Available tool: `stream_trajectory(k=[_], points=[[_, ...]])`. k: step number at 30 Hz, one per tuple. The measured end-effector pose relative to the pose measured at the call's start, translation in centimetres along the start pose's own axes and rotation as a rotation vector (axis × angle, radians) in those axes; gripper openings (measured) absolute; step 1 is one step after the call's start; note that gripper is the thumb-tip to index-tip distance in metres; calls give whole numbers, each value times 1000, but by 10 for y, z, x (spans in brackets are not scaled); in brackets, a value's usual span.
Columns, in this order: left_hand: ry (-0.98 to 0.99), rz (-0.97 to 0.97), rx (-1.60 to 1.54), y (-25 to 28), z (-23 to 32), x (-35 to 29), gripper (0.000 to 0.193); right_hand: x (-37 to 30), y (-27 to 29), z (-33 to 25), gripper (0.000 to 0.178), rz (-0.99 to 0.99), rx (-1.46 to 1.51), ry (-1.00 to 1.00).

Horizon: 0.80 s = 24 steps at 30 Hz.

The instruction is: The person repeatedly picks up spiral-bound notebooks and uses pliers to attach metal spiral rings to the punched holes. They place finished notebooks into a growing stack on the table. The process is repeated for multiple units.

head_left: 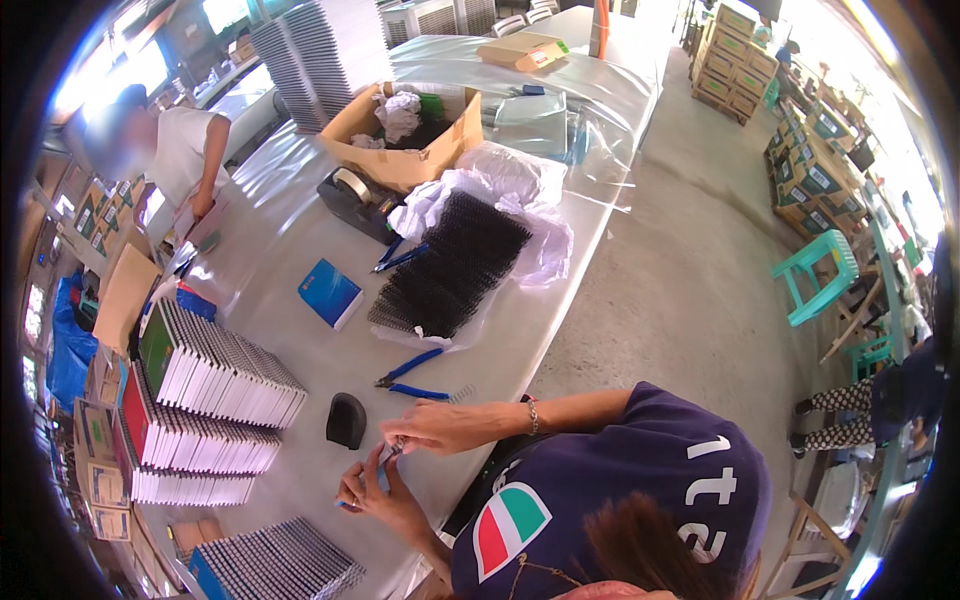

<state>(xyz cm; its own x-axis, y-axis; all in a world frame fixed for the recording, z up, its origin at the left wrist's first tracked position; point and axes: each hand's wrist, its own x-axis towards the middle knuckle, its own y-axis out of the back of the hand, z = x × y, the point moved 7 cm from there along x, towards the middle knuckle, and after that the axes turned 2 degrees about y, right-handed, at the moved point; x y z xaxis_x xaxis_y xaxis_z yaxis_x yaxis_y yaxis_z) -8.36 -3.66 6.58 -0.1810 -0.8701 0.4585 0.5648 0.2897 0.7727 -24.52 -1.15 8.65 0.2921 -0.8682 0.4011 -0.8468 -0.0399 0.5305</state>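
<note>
My right hand point(425, 428), with a bracelet at the wrist, meets my left hand point(385, 500) over the near edge of the table. Between the fingertips of both hands is a small shiny thing point(396, 447), too small to name. A bit of blue shows under the left fingers; its kind is hidden. Just beyond the hands lie a black rounded object point(346, 420), blue-handled pliers point(412, 378) and a loose wire coil point(461, 394). Farther off, black spiral binding coils point(455, 265) are heaped on plastic wrap, with another blue-handled tool point(402, 258) beside them.
Stacked spiral-bound books point(215, 400) stand at left, more point(280, 560) at near left. A blue box point(330, 293), a tape dispenser point(358, 200) and an open carton point(405, 150) sit farther back. Another person point(185, 150) works across the table. A green stool point(815, 275) stands on the floor.
</note>
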Motion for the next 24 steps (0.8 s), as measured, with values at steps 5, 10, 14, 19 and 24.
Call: stream_trajectory(k=[5,10,14,19,24], points=[[-19,32,1,3,2,3,34,-3,-12,8,12,36,-294,91],[10,18,13,1,3,3,38,3,-10,8,17,84,-296,40],[31,13,-23,8,4,1,40,12,-4,-1,17,51,-326,-11],[73,-37,28,12,5,2,41,21,-5,-5,15,-2,-360,-21],[90,-14,-20,14,2,2,51,26,-6,-6,16,-27,-326,-33]])
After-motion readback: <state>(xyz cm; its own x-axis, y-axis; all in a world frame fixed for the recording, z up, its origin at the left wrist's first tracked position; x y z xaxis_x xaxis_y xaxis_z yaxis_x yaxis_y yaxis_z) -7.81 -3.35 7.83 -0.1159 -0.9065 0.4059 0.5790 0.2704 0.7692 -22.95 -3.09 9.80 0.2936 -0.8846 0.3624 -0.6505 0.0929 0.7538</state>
